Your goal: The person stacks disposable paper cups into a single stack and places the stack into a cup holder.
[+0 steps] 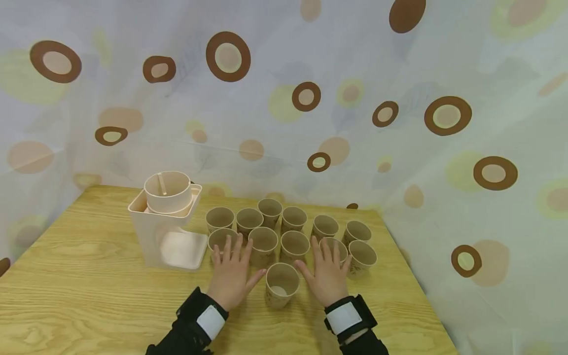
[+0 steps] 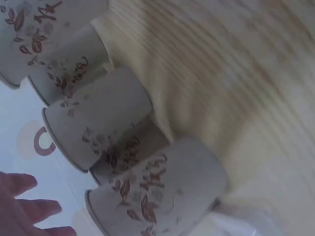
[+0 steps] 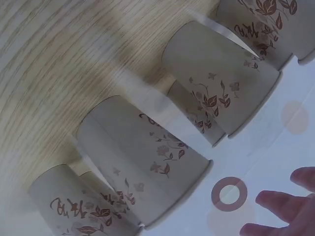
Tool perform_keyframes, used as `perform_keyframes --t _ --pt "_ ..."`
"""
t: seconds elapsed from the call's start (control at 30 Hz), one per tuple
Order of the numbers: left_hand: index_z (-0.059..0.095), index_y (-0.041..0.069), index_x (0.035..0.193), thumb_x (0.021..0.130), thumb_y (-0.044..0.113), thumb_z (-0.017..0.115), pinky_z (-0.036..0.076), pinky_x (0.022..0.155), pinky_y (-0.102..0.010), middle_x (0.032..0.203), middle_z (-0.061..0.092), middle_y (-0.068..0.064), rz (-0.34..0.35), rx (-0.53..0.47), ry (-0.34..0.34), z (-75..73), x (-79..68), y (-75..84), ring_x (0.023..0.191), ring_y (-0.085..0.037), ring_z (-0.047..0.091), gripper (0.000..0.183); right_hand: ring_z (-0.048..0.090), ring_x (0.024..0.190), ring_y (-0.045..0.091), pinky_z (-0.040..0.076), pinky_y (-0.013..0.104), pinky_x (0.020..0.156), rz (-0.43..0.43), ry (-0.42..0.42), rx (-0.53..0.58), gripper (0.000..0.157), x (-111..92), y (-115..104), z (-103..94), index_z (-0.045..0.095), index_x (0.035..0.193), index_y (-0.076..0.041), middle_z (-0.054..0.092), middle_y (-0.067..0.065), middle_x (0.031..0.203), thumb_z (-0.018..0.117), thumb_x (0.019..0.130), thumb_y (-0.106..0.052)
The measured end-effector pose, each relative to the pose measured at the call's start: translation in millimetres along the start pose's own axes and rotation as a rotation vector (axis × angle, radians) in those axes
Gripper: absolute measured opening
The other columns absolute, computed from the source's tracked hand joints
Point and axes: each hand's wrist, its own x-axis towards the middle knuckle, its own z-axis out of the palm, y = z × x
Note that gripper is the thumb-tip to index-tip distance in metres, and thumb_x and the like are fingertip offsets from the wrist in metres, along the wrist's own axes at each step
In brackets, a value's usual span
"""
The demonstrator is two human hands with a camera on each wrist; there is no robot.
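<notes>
My left hand [image 1: 231, 278] is spread with its fingers apart over the left front paper cups, partly hiding one cup [image 1: 223, 236]. Its thumb points toward a single paper cup [image 1: 282, 283] standing upright nearest me. On the other side of that cup my right hand [image 1: 328, 278] is also spread, covering part of another paper cup [image 1: 334, 245]. Neither hand grips anything; whether the fingertips touch the cups I cannot tell. Several more upright cups stand in loose rows behind. In the wrist views, the cups [image 2: 157, 191] [image 3: 142, 162] show brown leaf prints beside the extended fingers.
At the left stands a cream plastic container [image 1: 153, 241] with a round cylinder [image 1: 168, 202] in its top and a flat pale piece [image 1: 184, 249] at its front. The wooden table [image 1: 88, 281] meets a patterned curtain-like backdrop [image 1: 266, 128] at the back and right.
</notes>
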Motion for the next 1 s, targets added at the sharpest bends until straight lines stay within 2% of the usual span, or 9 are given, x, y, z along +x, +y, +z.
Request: perform_keyframes --t 0.17,0.3,0.47,0.63,0.73,0.87,1.0 --pt "0.047 -0.001 0.136 0.085 0.048 0.057 0.031 0.105 -0.063 0.139 0.049 -0.024 0.028 -0.171 -0.040 -0.6 -0.8 8.6 0.127 -0.043 0.041 0.070 0.033 0.129 0.048 0.026 0.069 0.102 0.080 0.059 0.003 0.076 9.4 17.4 -0.2 0.043 0.138 0.003 0.045 0.028 0.137 0.063 0.082 -0.045" --pt "0.048 -0.002 0.133 0.078 0.055 0.062 0.038 0.101 -0.058 0.131 0.056 -0.021 0.042 -0.251 -0.076 6.7 -8.0 15.7 0.118 -0.039 0.050 0.080 0.036 0.125 0.049 0.032 0.067 0.099 0.155 0.045 -0.032 0.084 14.7 35.5 0.8 0.041 0.137 0.006 0.045 0.032 0.136 0.069 0.075 -0.043" --pt "0.048 -0.005 0.131 0.064 0.060 0.071 0.042 0.097 -0.056 0.126 0.058 -0.022 0.036 -0.298 -0.073 19.8 -13.2 23.8 0.116 -0.037 0.052 0.096 0.032 0.129 0.049 0.023 0.071 0.103 0.182 -0.041 -0.080 0.095 22.5 50.1 2.8 0.037 0.140 0.008 0.045 0.033 0.137 0.070 0.071 -0.049" --pt "0.047 -0.005 0.130 0.054 0.062 0.076 0.043 0.092 -0.059 0.122 0.057 -0.023 -0.005 -0.332 -0.086 32.1 -15.9 31.6 0.112 -0.040 0.052 0.105 0.026 0.132 0.051 0.012 0.073 0.106 0.198 -0.089 -0.083 0.096 26.6 60.3 6.9 0.036 0.140 0.010 0.045 0.031 0.138 0.069 0.073 -0.050" --pt "0.050 -0.004 0.126 0.052 0.061 0.077 0.044 0.086 -0.056 0.116 0.058 -0.019 -0.015 -0.324 -0.086 36.0 -14.9 34.6 0.106 -0.037 0.054 0.102 0.028 0.131 0.051 0.010 0.074 0.106 0.190 -0.087 -0.081 0.092 29.4 62.9 7.3 0.038 0.138 0.010 0.049 0.032 0.134 0.069 0.074 -0.048" --pt "0.054 0.000 0.116 0.053 0.057 0.079 0.045 0.080 -0.050 0.107 0.059 -0.013 -0.027 -0.313 -0.071 36.8 -10.8 34.3 0.099 -0.030 0.055 0.089 0.034 0.128 0.049 0.011 0.074 0.106 0.160 -0.073 -0.086 0.085 35.2 61.0 6.7 0.042 0.136 0.010 0.054 0.033 0.127 0.068 0.076 -0.044" --pt "0.055 0.001 0.112 0.057 0.050 0.079 0.045 0.079 -0.049 0.103 0.059 -0.011 -0.037 -0.356 -0.086 34.7 -6.5 31.3 0.095 -0.028 0.055 0.078 0.040 0.121 0.048 0.013 0.073 0.106 0.133 -0.046 -0.092 0.080 39.9 56.6 5.1 0.046 0.132 0.009 0.056 0.033 0.122 0.070 0.075 -0.041"
